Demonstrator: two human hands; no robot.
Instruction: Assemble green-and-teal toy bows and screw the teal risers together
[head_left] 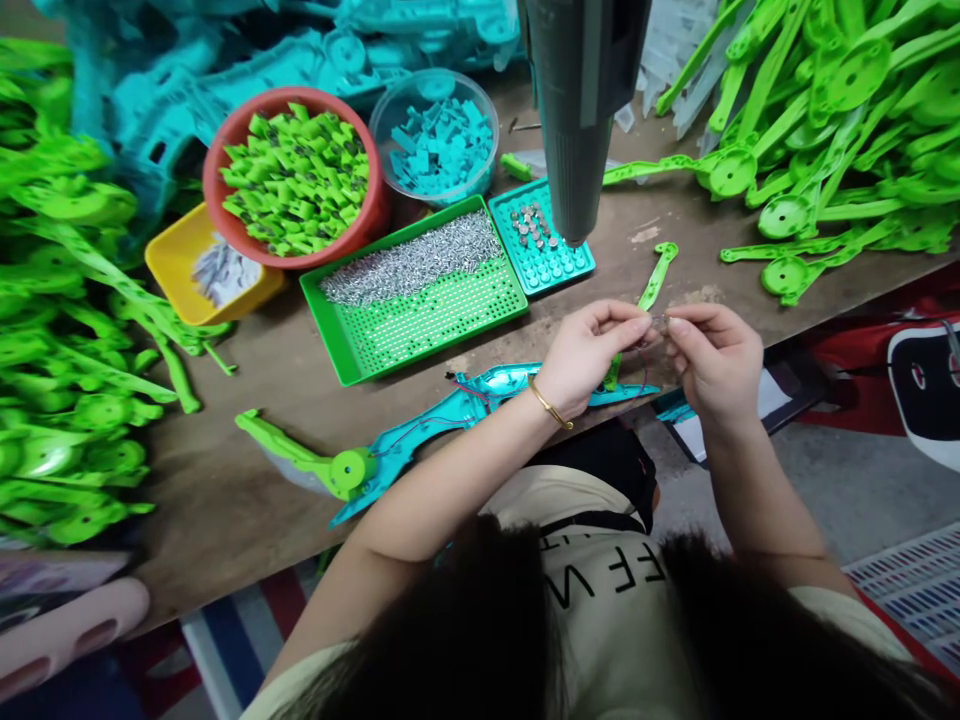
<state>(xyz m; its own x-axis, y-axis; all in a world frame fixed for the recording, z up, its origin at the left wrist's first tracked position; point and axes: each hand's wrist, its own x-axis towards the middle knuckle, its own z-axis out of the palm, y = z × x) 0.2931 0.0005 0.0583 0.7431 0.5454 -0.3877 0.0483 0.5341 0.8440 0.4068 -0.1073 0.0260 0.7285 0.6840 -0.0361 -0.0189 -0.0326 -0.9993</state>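
Observation:
My left hand [596,350] and my right hand [709,355] meet above the table's front edge, both closed in a pinch. Between the fingertips is a thin wire [659,322]; its fine detail is too small to make out. Under my left wrist lies a long blue plastic shell [427,425] with thin red and dark wires along it. A green arm piece [351,472] with a round hub sits on the shell's left end. Beyond my fingertips lies another green arm piece [660,272], partly hidden by my left hand.
A dark power screwdriver [577,130] hangs over a teal tray [536,240] of small round metal parts. Beside it are a green tray of screws [420,310], a red bowl [214,170], a clear tub [480,180] and a yellow bin [169,260]. Green parts [847,150] are heaped on both sides.

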